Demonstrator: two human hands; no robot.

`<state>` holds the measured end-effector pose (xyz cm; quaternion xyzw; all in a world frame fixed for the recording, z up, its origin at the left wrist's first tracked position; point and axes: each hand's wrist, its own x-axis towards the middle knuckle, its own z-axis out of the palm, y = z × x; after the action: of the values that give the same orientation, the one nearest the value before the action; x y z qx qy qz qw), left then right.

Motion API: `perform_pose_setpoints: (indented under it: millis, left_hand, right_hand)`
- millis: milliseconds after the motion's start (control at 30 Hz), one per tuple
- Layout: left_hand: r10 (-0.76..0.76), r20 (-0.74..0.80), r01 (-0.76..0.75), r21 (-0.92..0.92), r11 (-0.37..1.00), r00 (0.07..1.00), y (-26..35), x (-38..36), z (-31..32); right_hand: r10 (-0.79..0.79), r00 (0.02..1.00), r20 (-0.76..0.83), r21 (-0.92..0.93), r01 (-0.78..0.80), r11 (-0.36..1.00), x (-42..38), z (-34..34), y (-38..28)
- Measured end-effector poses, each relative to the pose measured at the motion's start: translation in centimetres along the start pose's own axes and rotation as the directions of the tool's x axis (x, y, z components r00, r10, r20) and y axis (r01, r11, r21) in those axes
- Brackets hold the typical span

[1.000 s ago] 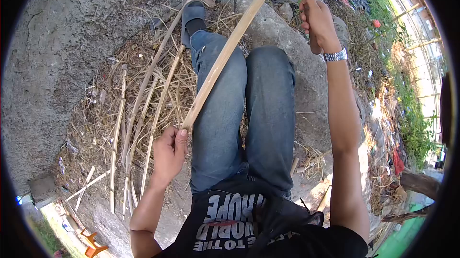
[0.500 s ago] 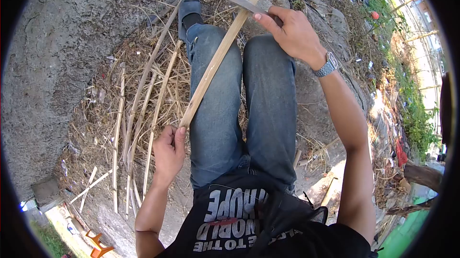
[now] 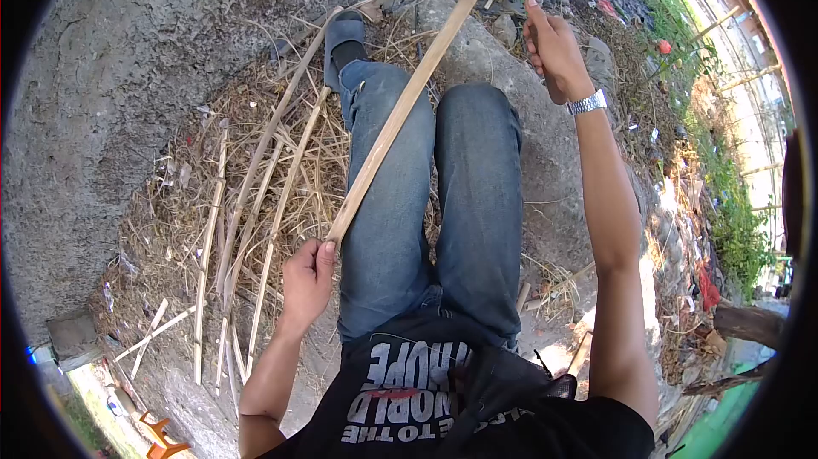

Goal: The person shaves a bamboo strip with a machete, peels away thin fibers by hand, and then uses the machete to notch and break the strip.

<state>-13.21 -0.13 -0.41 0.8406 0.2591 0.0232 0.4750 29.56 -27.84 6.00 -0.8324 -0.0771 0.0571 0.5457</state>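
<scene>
My left hand pinches the lower end of a long, pale bamboo strip between thumb and fingers. The strip slants up to the right across my left thigh, its far end beyond my knees. My right hand, with a metal watch at the wrist, is wrapped round the handle of a machete, raised to the right of the strip and apart from it. The blade is seen nearly edge-on beyond the hand, so little of it shows. My legs in blue jeans stretch forward beneath the strip.
Several long sticks and strips lie on dry straw to my left, beside a rough grey wall. A rock is right of my knees. Green plants and a log stand farther right; an orange plastic object is lower left.
The machete has come away from the strip, swinging up and to the right with my right hand. The strip's far end sits slightly lower; my left hand still grips its near end.
</scene>
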Motion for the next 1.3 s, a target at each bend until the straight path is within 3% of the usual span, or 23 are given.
perform_pose_setpoints:
  millis: [100,200,333,400,467,500,567,700,833,867,900,1033,1067,1133,1267,1300]
  left_hand:
    - [-0.014,0.014,0.014,0.008,1.0,1.0,-0.6,0.3,-0.3]
    - [0.027,-0.019,-0.027,0.03,0.999,0.999,0.1,0.4,-0.3]
    - [0.111,-0.121,-0.096,0.122,0.988,0.986,1.3,-0.1,-0.4]
    - [0.133,-0.149,-0.106,0.18,0.978,0.98,1.3,-0.3,-0.6]
    - [0.284,-0.252,-0.183,0.359,0.915,0.925,0.9,-0.1,-0.5]
    - [0.279,-0.252,-0.177,0.361,0.916,0.927,1.0,-0.1,-0.6]
    - [0.366,-0.233,-0.227,0.465,0.856,0.901,1.5,-0.3,-0.8]
    - [0.397,-0.223,-0.253,0.483,0.838,0.89,3.3,0.1,-0.7]
    - [0.433,-0.217,-0.277,0.508,0.816,0.875,3.6,0.0,-0.8]
    - [0.429,-0.209,-0.268,0.529,0.806,0.879,3.9,-0.1,-0.8]
    - [0.432,-0.197,-0.265,0.55,0.792,0.88,4.2,-0.1,-1.0]
    - [0.394,-0.251,-0.183,0.59,0.786,0.884,0.6,-3.9,-3.9]
    - [0.406,-0.26,-0.187,0.593,0.783,0.876,0.1,-4.0,-4.1]
    - [0.438,-0.323,-0.213,0.546,0.811,0.839,-0.7,-4.2,-3.3]
    - [0.395,-0.275,-0.183,0.568,0.802,0.877,0.7,-2.2,-2.6]
    - [0.259,-0.235,-0.108,0.508,0.854,0.937,1.5,-1.8,-2.5]
  right_hand:
    - [-0.034,0.998,0.048,0.006,0.033,0.999,-3.2,0.7,-1.4]
    - [-0.388,0.906,0.168,-0.336,0.423,0.842,-4.8,1.6,-1.9]
    - [-0.326,0.903,0.28,-0.458,0.424,0.781,-7.0,3.3,-3.5]
    - [-0.344,0.888,0.306,-0.431,0.452,0.781,-7.9,2.9,-4.0]
    - [-0.397,0.865,0.305,-0.454,0.499,0.738,-8.4,2.8,-3.8]
    - [-0.394,0.865,0.309,-0.451,0.498,0.74,-7.8,2.6,-3.3]
    - [-0.338,0.907,0.25,-0.614,0.419,0.669,-5.5,1.6,-1.9]
    - [-0.357,0.909,0.214,-0.693,0.399,0.601,-4.8,1.6,-1.7]
    - [-0.353,0.918,0.183,-0.663,0.38,0.645,-3.7,1.4,-1.5]
    - [-0.389,0.909,0.151,-0.745,0.364,0.559,-4.0,1.7,-1.4]
    - [-0.401,0.905,0.139,-0.746,0.363,0.559,-3.0,1.3,-1.0]
    - [-0.145,0.968,-0.203,-0.745,-0.056,0.665,7.1,-8.0,4.2]
    - [-0.158,0.965,-0.208,-0.741,-0.05,0.67,6.8,-8.6,3.9]
    - [-0.148,0.943,-0.299,-0.535,-0.037,0.844,4.6,-9.2,2.9]
    - [-0.124,0.983,-0.133,-0.437,0.054,0.898,-0.8,-6.8,-0.6]
    - [-0.112,0.985,-0.133,-0.433,0.044,0.9,-2.6,-5.7,-1.4]
